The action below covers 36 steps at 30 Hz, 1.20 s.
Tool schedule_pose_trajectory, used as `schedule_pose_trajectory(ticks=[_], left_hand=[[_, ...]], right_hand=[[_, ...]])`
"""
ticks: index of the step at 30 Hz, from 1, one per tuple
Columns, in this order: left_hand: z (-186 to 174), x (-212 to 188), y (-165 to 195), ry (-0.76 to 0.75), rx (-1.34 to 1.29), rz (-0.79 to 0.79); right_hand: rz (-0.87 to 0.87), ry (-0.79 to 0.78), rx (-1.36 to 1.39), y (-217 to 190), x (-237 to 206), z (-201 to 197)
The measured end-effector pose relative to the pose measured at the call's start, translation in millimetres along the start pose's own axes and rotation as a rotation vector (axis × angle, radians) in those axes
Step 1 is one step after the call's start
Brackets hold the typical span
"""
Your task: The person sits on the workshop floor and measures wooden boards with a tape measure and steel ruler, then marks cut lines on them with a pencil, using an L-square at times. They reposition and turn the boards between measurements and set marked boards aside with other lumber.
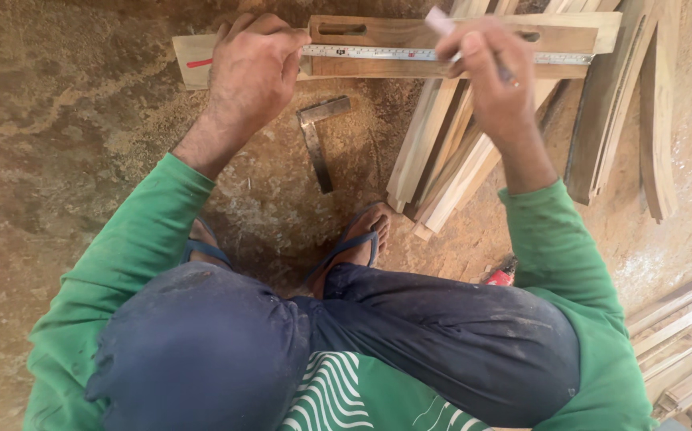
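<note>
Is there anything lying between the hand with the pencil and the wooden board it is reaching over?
Nothing loose shows between them. The right hand holds a pencil directly over the board, and only the tape measure, pinned down by the left hand, lies along its face. The try square rests apart on the floor.

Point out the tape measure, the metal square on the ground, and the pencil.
tape measure [378,53], head view, on the middle of the blade lying along the board.
metal square [316,144], head view, on its long arm.
pencil [440,20], head view, on its upper end above the right hand.
</note>
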<state>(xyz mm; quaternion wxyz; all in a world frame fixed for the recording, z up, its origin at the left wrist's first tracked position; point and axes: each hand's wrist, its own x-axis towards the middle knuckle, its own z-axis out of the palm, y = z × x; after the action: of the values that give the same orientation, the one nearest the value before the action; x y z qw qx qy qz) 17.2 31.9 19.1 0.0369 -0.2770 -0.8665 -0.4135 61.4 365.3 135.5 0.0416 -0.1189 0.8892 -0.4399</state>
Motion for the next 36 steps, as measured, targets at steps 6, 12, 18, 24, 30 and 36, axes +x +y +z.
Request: schedule_pose_trajectory(ticks=[6,12,18,24,30,36], left_hand=[[7,0,-5,-0.027,0.021,0.000],[8,-1,-4,-0.032,0.027,-0.012],[7,3,-1,0.025,0.101,0.024],[-3,2,4,-0.044,-0.374,-0.171],[-21,-31,22,-0.129,-0.522,-0.427],[-13,-58,50,-0.086,-0.859,-0.666]], right_hand=[[0.198,0.012,0.121,-3,-9,43],[0.039,-0.001,0.166,-21,-10,87],[0.145,0.137,0.073,-24,-11,87],[-0.080,0.486,0.254,-37,-12,44],[-0.079,0.458,0.293,-57,-33,65],[0.230,0.211,0.400,-70,-42,114]])
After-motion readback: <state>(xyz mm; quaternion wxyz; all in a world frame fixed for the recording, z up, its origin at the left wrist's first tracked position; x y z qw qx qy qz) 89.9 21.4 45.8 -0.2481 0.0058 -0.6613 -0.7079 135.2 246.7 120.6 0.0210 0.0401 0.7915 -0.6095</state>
